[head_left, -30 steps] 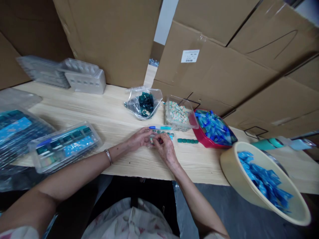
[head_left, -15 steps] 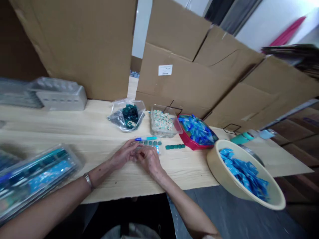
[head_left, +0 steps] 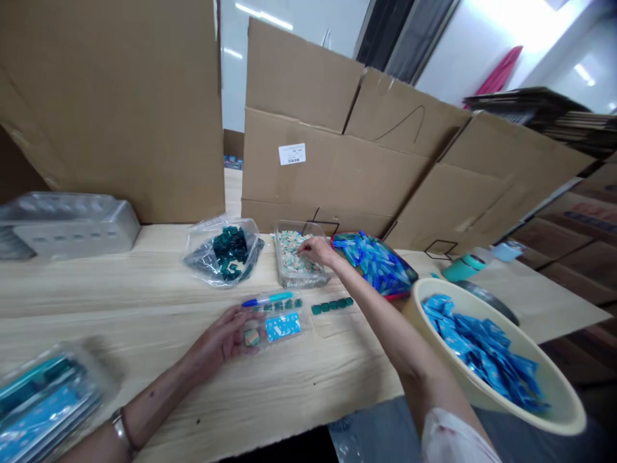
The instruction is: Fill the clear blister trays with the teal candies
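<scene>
My left hand (head_left: 226,337) grips the left end of a clear plastic tray (head_left: 304,325) lying on the table. In the tray are a blue and teal pen (head_left: 268,299), a row of dark teal squares, a blue patterned packet (head_left: 283,326) and a small pale piece (head_left: 251,337) by my fingers. My right hand (head_left: 317,249) reaches into a clear tub (head_left: 303,281) of small white and teal pieces (head_left: 291,247). Its fingertips are pinched together among them; what they hold is too small to tell. A row of dark teal squares (head_left: 332,306) lies right of the tray.
An open plastic bag (head_left: 202,257) of dark teal pieces stands left of the tub. Right of it are a red-rimmed container of blue pens (head_left: 376,260) and a cream basin (head_left: 573,411) of blue packets. Filled trays (head_left: 48,405) lie front left. Cardboard (head_left: 332,167) walls the back.
My right hand has left the tray and moved up and right into the tub. My left hand stays at the tray's left end. The whole view has shifted.
</scene>
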Motion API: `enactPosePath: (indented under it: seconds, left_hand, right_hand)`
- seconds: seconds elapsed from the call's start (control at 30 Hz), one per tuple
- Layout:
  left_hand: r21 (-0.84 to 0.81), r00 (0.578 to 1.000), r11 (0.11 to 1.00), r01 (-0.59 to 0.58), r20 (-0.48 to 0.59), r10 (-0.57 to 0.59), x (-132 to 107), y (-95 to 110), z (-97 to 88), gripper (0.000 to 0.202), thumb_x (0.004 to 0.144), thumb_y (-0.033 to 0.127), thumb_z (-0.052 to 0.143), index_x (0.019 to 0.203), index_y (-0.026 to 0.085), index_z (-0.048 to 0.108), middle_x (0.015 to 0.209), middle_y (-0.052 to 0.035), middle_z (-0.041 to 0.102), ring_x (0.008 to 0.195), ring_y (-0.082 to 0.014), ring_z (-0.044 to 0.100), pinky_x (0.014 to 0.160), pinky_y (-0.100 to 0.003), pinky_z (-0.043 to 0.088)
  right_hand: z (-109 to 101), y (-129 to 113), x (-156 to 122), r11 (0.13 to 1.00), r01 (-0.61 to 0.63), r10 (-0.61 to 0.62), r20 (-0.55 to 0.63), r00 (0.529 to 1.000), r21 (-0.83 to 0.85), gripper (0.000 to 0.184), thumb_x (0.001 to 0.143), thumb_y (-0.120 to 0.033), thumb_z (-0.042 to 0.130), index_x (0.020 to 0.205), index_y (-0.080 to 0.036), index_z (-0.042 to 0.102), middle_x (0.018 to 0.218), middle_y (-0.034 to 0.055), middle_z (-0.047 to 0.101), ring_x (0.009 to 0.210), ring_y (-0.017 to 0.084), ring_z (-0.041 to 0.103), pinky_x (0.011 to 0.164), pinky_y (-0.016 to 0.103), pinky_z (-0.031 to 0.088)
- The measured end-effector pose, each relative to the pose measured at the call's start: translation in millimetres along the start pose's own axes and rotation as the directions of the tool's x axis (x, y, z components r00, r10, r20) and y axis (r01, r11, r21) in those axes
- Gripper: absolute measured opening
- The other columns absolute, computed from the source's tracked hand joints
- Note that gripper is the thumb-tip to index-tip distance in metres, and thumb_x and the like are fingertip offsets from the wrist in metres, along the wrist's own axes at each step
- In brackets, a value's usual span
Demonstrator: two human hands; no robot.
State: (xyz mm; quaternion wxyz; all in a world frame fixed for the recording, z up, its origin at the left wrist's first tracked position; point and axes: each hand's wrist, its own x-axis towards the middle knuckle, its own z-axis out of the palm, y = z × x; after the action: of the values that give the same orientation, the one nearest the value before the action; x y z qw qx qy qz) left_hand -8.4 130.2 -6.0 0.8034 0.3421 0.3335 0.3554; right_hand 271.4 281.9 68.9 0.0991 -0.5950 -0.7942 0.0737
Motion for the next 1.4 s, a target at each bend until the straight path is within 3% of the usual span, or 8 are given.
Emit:
enactPosePath:
  seconds: [0.17, 0.47, 0.67, 0.93, 1.07, 1.2, 1.3, 1.4]
  left_hand:
    - [0.031, 1.000, 0.999, 0.019, -0.002, -0.019, 0, 2, -0.2, 0.032, 0.085, 0.032, 0.055, 0.114, 0.019, 0.052, 0.132, -0.0128, 0.050, 0.098, -0.0237, 0.061, 0.074, -0.040, 0.056]
    - [0.015, 0.996, 0.997, 0.076, -0.045, -0.075, 0, 3, 1.1, 0.036, 0.085, 0.030, 0.055, 0.120, 0.021, 0.049, 0.136, -0.0125, 0.046, 0.096, -0.0237, 0.062, 0.074, -0.040, 0.055]
    - [0.002, 0.993, 0.996, 0.092, -0.068, -0.092, 1, 4, 0.7, 0.036, 0.085, 0.030, 0.055, 0.120, 0.022, 0.049, 0.138, -0.0127, 0.045, 0.094, -0.0236, 0.063, 0.073, -0.039, 0.055]
    - [-0.005, 0.994, 0.998, 0.062, -0.085, -0.062, 0, 5, 5.1, 0.032, 0.084, 0.028, 0.057, 0.114, 0.019, 0.053, 0.130, -0.0132, 0.052, 0.091, -0.0231, 0.064, 0.068, -0.037, 0.056]
    - [-0.009, 0.999, 1.000, 0.027, -0.046, -0.027, 2, 5, 2.1, 0.030, 0.084, 0.028, 0.056, 0.113, 0.018, 0.053, 0.130, -0.0135, 0.052, 0.091, -0.0229, 0.064, 0.068, -0.036, 0.057]
    - [-0.039, 1.000, 0.999, -0.026, -0.002, 0.026, 5, 4, -4.0, 0.031, 0.084, 0.027, 0.057, 0.113, 0.017, 0.053, 0.130, -0.0149, 0.052, 0.092, -0.0233, 0.065, 0.070, -0.038, 0.057]
    - [-0.076, 0.998, 0.996, -0.037, 0.037, 0.040, 6, 2, -7.1, 0.032, 0.084, 0.027, 0.057, 0.113, 0.015, 0.052, 0.127, -0.0171, 0.053, 0.089, -0.0237, 0.066, 0.071, -0.038, 0.057]
    - [-0.081, 0.998, 0.996, -0.040, 0.052, 0.045, 7, 1, -9.8, 0.034, 0.084, 0.029, 0.057, 0.115, 0.015, 0.052, 0.126, -0.0177, 0.053, 0.089, -0.0244, 0.065, 0.070, -0.038, 0.057]
  right_hand:
    - [23, 0, 36, 0.999, 0.054, -0.054, 0.063, 0.997, 0.001, 0.010, 0.072, -0.015, 0.065, 0.080, -0.015, 0.070, 0.076, 0.0010, 0.069, 0.071, 0.013, 0.060, 0.062, 0.019, 0.039]
    - [42, 1, 68, 0.995, 0.074, -0.074, -0.003, 0.997, -0.069, 0.016, 0.076, -0.024, 0.061, 0.089, -0.017, 0.066, 0.091, 0.0056, 0.067, 0.082, 0.016, 0.058, 0.066, 0.022, 0.037]
    - [42, -3, 73, 0.993, 0.082, -0.083, -0.012, 0.996, -0.081, 0.017, 0.075, -0.025, 0.060, 0.087, -0.016, 0.068, 0.092, 0.0081, 0.068, 0.081, 0.018, 0.058, 0.064, 0.023, 0.036]
    - [45, 2, 70, 0.993, 0.113, -0.115, -0.048, 0.992, -0.027, 0.017, 0.078, -0.019, 0.055, 0.082, -0.013, 0.070, 0.079, 0.0050, 0.069, 0.069, 0.011, 0.054, 0.059, 0.020, 0.032]
    - [33, -1, 70, 0.997, 0.079, -0.080, -0.107, 0.991, -0.012, 0.020, 0.076, -0.014, 0.051, 0.073, -0.010, 0.070, 0.071, 0.0054, 0.068, 0.065, 0.011, 0.053, 0.056, 0.020, 0.031]
    - [11, -12, 43, 0.994, 0.060, -0.043, -0.194, 0.980, 0.088, 0.026, 0.081, -0.016, 0.045, 0.085, -0.009, 0.070, 0.080, 0.0064, 0.069, 0.072, 0.013, 0.059, 0.061, 0.020, 0.038]
    - [4, -38, -12, 0.924, 0.248, -0.110, -0.418, 0.902, 0.290, 0.023, 0.083, -0.025, 0.050, 0.086, -0.013, 0.069, 0.080, 0.0041, 0.069, 0.074, 0.015, 0.061, 0.065, 0.023, 0.044]
    - [8, -76, -82, 0.860, 0.446, -0.307, -0.445, 0.841, 0.250, 0.020, 0.086, -0.026, 0.050, 0.085, -0.017, 0.069, 0.082, 0.0037, 0.069, 0.077, 0.015, 0.062, 0.071, 0.028, 0.047]
